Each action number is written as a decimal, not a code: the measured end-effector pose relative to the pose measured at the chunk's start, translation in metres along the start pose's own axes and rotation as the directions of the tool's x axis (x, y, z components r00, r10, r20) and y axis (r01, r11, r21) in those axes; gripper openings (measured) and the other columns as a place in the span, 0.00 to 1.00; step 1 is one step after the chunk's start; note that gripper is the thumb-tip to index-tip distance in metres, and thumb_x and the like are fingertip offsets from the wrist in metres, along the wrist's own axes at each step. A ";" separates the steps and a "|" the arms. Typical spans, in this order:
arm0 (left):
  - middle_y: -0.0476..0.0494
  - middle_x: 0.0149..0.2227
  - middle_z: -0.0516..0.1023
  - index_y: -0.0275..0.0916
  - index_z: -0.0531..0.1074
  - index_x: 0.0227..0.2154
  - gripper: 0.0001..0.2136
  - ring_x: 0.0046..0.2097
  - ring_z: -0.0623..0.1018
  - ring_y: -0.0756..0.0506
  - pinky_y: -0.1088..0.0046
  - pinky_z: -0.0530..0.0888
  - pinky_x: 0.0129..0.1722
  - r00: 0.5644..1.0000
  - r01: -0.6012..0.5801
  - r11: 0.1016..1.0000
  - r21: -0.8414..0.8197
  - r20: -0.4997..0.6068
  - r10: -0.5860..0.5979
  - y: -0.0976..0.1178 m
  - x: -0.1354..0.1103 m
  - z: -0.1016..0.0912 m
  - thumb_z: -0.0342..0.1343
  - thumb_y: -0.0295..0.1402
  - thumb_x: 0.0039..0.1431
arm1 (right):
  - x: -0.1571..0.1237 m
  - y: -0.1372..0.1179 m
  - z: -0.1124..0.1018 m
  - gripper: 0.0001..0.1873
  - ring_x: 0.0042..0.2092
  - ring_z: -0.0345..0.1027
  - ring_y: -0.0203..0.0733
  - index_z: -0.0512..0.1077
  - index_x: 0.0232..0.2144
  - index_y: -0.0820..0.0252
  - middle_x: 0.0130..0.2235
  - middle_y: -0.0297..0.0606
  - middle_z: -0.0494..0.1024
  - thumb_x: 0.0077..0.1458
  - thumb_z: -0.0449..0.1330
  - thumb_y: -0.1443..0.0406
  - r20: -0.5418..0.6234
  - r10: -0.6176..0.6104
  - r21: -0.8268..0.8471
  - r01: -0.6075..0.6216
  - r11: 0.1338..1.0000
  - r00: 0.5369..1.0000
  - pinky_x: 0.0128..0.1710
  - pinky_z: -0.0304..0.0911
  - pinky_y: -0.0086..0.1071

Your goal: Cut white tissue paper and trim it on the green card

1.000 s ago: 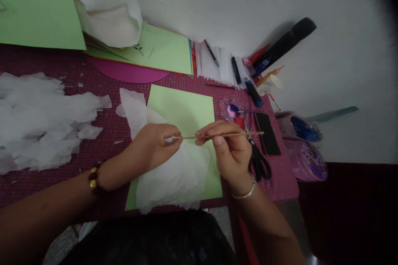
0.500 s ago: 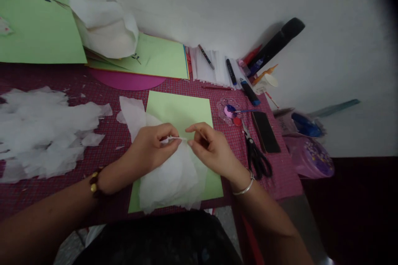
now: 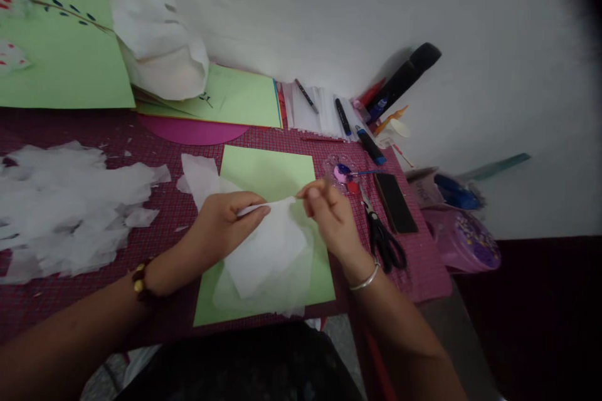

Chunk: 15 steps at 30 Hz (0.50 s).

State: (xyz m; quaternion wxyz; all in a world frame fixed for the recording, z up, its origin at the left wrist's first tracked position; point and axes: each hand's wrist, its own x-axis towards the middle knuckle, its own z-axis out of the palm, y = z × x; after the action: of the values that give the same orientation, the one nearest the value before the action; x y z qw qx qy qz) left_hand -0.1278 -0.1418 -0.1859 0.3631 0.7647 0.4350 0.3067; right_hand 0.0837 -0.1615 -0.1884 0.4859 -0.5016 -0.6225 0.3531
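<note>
A sheet of thin white tissue paper (image 3: pixel 268 244) hangs from my hands, its top edge folded into a narrow strip. My left hand (image 3: pixel 226 222) pinches that folded edge between thumb and fingers. At the other end of the fold, the fingertips of my right hand (image 3: pixel 329 213) are closed on the paper's corner. Below lies a light green sheet (image 3: pixel 268 166) with more white tissue on it. A loose piece of tissue (image 3: pixel 200 172) sticks out past the green sheet's left edge.
Torn white tissue (image 3: pixel 70 200) is heaped at left. On the right are black-handled scissors (image 3: pixel 383 241), a phone (image 3: pixel 396 203), a paint palette (image 3: pixel 341 166) with a brush, and markers (image 3: pixel 342 116). A green picture (image 3: pixel 61 75) leans at the back left, near the wall.
My right hand has moved up and right with the corner, and the folded edge is now stretched between both hands. The tissue hangs flatter. The view has shifted slightly.
</note>
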 end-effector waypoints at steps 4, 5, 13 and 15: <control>0.50 0.24 0.74 0.37 0.74 0.27 0.14 0.27 0.70 0.52 0.77 0.62 0.26 0.997 0.004 1.000 -0.002 0.080 -0.004 -0.003 -0.001 0.003 0.49 0.37 0.64 | 0.005 -0.002 -0.018 0.23 0.30 0.67 0.36 0.73 0.30 0.55 0.28 0.35 0.72 0.67 0.47 0.50 -0.222 -0.028 0.124 0.057 0.991 0.975 0.30 0.64 0.32; 0.51 0.23 0.73 0.37 0.73 0.26 0.15 0.26 0.69 0.52 0.76 0.62 0.26 0.996 0.004 1.000 0.007 0.089 -0.004 -0.003 -0.001 0.004 0.49 0.38 0.64 | 0.006 -0.004 -0.021 0.24 0.27 0.65 0.36 0.73 0.29 0.54 0.25 0.33 0.70 0.67 0.46 0.49 -0.221 -0.021 0.158 0.057 0.986 0.975 0.27 0.62 0.31; 0.54 0.18 0.54 0.39 0.53 0.18 0.19 0.22 0.58 0.53 0.74 0.55 0.23 0.997 -0.037 0.999 0.021 0.064 0.036 -0.006 0.000 0.009 0.44 0.36 0.65 | 0.003 -0.010 -0.016 0.07 0.23 0.68 0.31 0.73 0.38 0.53 0.28 0.29 0.77 0.59 0.62 0.58 0.016 0.041 0.399 -0.044 0.916 0.999 0.22 0.64 0.27; 0.54 0.18 0.54 0.39 0.53 0.18 0.18 0.22 0.58 0.53 0.74 0.55 0.23 0.996 -0.043 0.999 0.018 0.078 0.041 -0.007 0.000 0.009 0.44 0.35 0.65 | 0.001 -0.008 -0.012 0.05 0.26 0.70 0.31 0.75 0.37 0.54 0.31 0.30 0.77 0.57 0.64 0.61 -0.022 0.006 0.405 0.004 0.914 1.000 0.25 0.67 0.27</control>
State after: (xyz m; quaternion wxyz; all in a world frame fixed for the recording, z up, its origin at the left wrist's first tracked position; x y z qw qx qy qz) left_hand -0.1237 -0.1424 -0.1968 0.3655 0.7886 0.4075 0.2801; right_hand 0.0929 -0.1632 -0.1771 0.5861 -0.3943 -0.5301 0.4691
